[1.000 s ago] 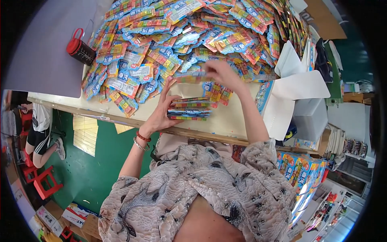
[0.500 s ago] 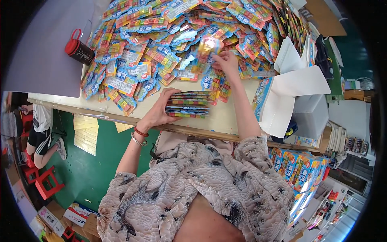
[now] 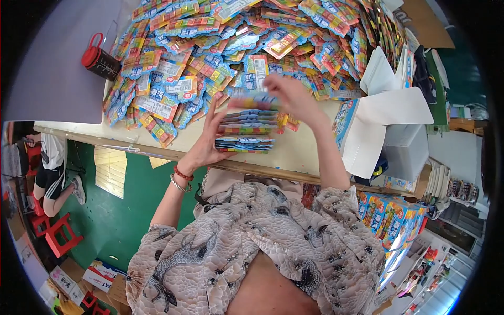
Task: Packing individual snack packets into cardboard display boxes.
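My left hand (image 3: pixel 207 143) is wrapped round the left end of a stack of flat, colourful blister packs (image 3: pixel 245 131), standing on edge near the table's front. Its thumb and fingers grip the stack from both sides. My right hand (image 3: pixel 295 100) is just above the stack's right end, fingers pinched on a single blister pack (image 3: pixel 253 101) smeared by motion. That pack lies along the stack's far side; whether it touches cannot be made out. Beyond both hands spreads a large heap of the same blister packs (image 3: pixel 210 71), some face up, others showing pale backs.
A dark bottle with a red lid (image 3: pixel 101 63) lies at the left of the table (image 3: pixel 181 137). On the right stands an open white-flapped carton (image 3: pixel 367 136). Below it are stacked printed boxes (image 3: pixel 391 218). Another person's leg (image 3: pixel 55 197) and red stools (image 3: pixel 63 235) are at far left.
My right hand has come from the heap toward the stack, bringing one blister pack with it. My left hand stays on the stack, its fingers spread a little higher.
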`<state>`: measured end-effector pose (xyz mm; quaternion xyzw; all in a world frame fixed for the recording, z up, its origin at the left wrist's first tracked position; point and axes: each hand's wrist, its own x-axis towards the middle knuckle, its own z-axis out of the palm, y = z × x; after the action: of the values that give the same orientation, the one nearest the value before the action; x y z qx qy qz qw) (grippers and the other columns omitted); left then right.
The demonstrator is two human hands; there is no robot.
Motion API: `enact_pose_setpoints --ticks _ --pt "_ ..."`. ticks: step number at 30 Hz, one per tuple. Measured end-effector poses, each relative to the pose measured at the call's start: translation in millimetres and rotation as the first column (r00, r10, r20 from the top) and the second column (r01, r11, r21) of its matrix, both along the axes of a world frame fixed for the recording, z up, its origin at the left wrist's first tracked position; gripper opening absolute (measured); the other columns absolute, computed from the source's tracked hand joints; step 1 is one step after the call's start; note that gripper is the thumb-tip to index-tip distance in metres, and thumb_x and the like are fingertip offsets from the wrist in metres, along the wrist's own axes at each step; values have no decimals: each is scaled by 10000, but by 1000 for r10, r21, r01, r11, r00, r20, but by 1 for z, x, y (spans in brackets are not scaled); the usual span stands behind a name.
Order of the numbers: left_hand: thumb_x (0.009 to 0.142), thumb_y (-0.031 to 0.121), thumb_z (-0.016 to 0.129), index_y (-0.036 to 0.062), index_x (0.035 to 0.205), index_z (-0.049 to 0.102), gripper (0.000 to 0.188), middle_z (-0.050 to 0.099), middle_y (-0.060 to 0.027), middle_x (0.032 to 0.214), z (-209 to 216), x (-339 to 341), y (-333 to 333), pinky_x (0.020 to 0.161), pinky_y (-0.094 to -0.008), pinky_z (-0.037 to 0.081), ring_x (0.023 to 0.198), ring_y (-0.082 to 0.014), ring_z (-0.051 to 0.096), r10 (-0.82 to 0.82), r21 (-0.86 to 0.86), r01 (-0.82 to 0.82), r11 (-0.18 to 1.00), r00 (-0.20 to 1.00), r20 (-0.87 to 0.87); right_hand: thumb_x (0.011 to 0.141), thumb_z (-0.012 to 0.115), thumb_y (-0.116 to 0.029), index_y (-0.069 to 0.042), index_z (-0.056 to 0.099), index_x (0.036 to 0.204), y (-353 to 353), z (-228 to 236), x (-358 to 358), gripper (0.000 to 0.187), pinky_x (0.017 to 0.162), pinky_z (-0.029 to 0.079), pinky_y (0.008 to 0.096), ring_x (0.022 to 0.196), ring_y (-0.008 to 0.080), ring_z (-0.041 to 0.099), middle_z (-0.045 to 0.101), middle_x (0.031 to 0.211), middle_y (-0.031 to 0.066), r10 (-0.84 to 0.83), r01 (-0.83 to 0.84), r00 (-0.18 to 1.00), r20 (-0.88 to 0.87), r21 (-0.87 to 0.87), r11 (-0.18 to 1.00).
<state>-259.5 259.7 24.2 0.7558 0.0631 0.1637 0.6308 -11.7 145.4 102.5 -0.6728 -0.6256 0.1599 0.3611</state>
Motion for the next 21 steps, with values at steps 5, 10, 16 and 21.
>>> enact_pose_setpoints --ticks 5,10,16,21 --pt "591 87 869 87 1502 87 1200 258 -174 1429 0 -1 0 1007 -384 449 1241 -293 436 30 -16 -31 999 998 -60 833 637 -91 -44 569 1029 9 -17 -21 213 695 482 331 721 241 617 620 775 108 84 -138 956 -281 -179 974" --pt "619 64 840 74 1501 88 1159 363 -167 1361 5 0 4 1035 -365 414 1243 -279 438 -61 -58 51 997 981 -183 732 756 -350 -43 481 1262 35 -47 -19 672 759 490 411 945 308 575 591 1048 160 -368 409 864 344 -54 911" --pt "627 52 830 96 1507 7 1205 227 -173 1488 0 -7 8 1046 -375 408 1303 -283 389 -112 114 130 985 982 -152 837 581 -137 -47 588 1123 21 -27 4 301 678 487 429 713 295 642 632 725 149 -215 256 961 172 -273 927" --pt "606 66 856 159 1483 -192 1370 -17 -165 1576 6 2 7 1113 -429 284 1447 -306 108 -24 106 32 994 997 -75 902 549 -201 -20 605 963 -17 -18 -21 199 688 483 397 785 332 627 655 863 169 23 -80 977 -213 -264 961"
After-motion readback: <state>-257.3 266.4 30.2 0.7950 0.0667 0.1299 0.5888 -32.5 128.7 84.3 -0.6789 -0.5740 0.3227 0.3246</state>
